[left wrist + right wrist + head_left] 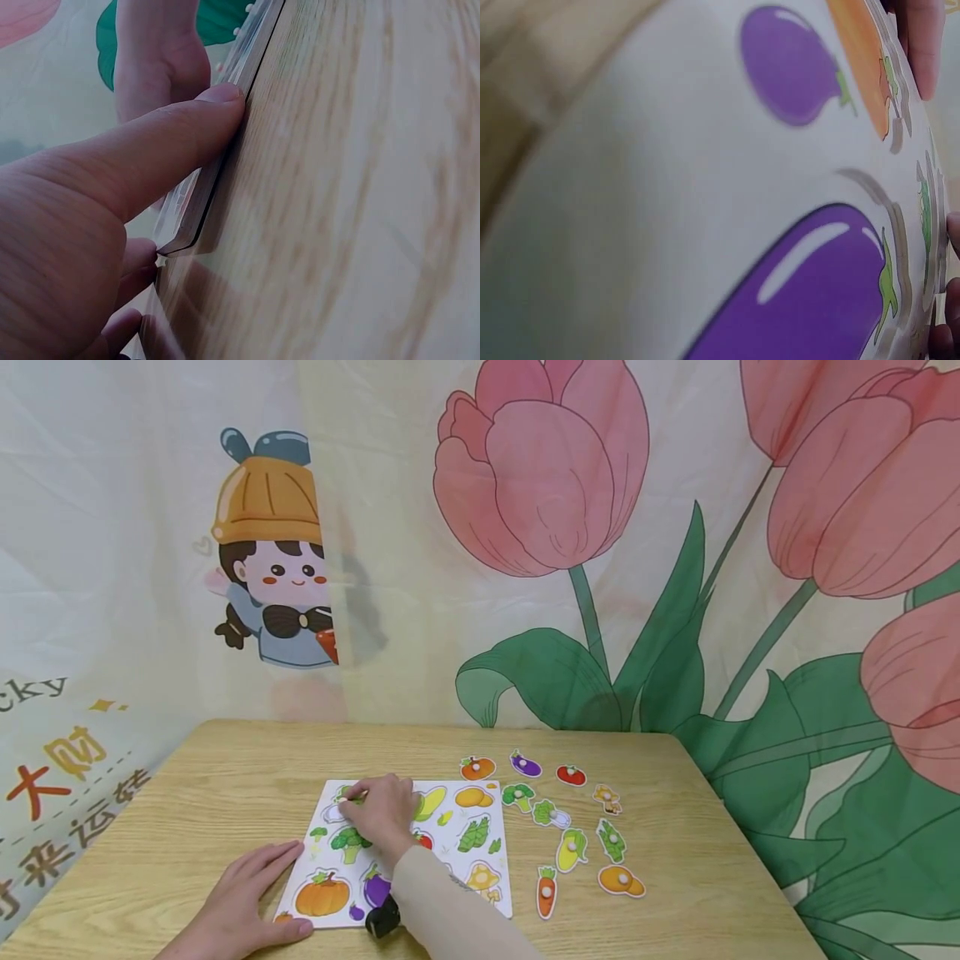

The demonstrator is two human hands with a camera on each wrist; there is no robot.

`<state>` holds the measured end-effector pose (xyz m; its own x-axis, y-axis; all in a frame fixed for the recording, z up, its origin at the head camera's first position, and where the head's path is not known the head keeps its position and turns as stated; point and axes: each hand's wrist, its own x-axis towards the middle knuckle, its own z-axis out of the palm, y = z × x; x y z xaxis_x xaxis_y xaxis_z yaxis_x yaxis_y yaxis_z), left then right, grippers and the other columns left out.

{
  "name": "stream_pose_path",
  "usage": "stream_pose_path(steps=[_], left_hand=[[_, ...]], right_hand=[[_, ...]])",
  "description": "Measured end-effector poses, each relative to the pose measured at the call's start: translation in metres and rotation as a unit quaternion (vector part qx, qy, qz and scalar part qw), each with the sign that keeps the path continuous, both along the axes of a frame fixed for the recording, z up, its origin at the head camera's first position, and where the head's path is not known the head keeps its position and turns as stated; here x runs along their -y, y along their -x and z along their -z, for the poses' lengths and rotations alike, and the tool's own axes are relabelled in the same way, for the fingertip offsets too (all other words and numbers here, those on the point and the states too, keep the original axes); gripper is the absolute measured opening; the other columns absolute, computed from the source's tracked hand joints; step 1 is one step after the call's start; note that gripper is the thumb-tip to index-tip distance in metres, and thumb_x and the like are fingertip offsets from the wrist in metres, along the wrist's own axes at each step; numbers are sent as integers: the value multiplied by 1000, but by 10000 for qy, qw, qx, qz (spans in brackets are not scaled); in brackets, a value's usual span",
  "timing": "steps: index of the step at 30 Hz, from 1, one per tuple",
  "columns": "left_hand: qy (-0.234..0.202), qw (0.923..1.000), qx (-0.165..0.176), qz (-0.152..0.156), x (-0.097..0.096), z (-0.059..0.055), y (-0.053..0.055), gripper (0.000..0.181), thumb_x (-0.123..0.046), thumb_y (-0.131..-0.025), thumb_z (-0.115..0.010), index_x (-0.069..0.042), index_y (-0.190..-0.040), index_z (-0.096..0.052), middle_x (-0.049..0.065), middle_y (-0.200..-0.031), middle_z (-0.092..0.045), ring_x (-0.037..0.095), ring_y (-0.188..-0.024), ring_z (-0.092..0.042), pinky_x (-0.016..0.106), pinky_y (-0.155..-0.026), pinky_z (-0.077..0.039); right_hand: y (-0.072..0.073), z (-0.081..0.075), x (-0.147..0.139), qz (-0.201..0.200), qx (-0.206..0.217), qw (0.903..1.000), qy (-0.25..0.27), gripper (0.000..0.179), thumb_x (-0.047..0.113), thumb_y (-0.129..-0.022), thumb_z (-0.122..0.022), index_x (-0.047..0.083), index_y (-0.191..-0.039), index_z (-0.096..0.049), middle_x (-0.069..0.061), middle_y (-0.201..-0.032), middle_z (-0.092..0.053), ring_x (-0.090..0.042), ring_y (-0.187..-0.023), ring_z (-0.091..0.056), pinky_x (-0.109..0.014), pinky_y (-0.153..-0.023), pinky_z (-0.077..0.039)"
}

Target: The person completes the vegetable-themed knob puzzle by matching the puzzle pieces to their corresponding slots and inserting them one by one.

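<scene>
Bench (720,877): we see pale wood grain | Midway between left and right edges: we have a white picture board (450,845) lying flat | Near far edge: pumpkin (477,768), eggplant (528,766), tomato (572,776) pieces | Toward right edge: mushroom (607,799), broccoli (517,796), cabbage (551,814), corn (572,850), green vegetable (612,842), potato (621,881), carrot (547,893) pieces

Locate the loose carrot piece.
In the head view, the carrot piece lies on the table just right of the board, below and left of the corn piece.
</scene>
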<state>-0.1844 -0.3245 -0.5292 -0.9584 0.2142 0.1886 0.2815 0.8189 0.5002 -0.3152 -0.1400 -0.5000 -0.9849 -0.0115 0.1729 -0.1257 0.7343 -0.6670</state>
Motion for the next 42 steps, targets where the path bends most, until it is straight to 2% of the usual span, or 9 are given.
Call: stream_pose_path(steps=[10,24,28,35,40,42], left_hand=[[-3,9998,-213,53,2,2,0,99,-51,-75,-93,-4,-153,-55,17,-152,-52,49,-135,-40,74,-98,-39],[75,9999,56,-50,0,0,0,101,-55,-75,-92,-4,-154,-55,16,-154,-50,47,-136,-39,72,-101,-39],[64,9999,64,-49,0,-1,0,101,-55,-75,-92,-4,-154,-54,16,-155,-50,47,-136,-38,72,-101,-38],[2,10000,3,-19,-1,-1,-1,101,-54,-75,-93,-3,-154,-54,16,-155,-49,48,-137,-37,73,-102,-38],[-4,10000,68,-28,-2,-4,-2,102,-54,-75,-93,-2,-154,-54,17,-155,-49,48,-136,-37,74,-101,-38],[18,9999,100,-52,-3,-5,-2,102,-55,-75,-92,-2,-154,-54,17,-154,-50,48,-136,-38,74,-101,-38]], right_hand=[[-5,-7,4,5,64,10000,-56,11,42,-83,-91,36,-79,-83,14,-86,-59,-13,-89,-43,-35,-83,-35],[-4,-5,3,-60,95,9999,-8,10,41,-85,-91,35,-82,-84,14,-85,-58,-14,-91,-42,-36,-85,-34],[-5,-7,-2,-243,122,9996,41,8,40,-86,-90,35,-86,-84,15,-80,-54,-13,-89,-41,-36,-85,-34],[-1,-9,-16,-834,242,9953,423,11,33,-86,-89,30,-96,-84,14,-74,-51,-12,-87,-41,-36,-83,-33],[3,-24,-32,-1084,363,9931,268,16,33,-89,-87,30,-105,-84,13,-78,-54,-12,-89,-42,-34,-82,-34],[4,-31,-40,-1166,343,9923,241,17,32,-90,-86,29,-107,-84,10,-83,-59,-11,-89,-42,-33,-83,-34]])
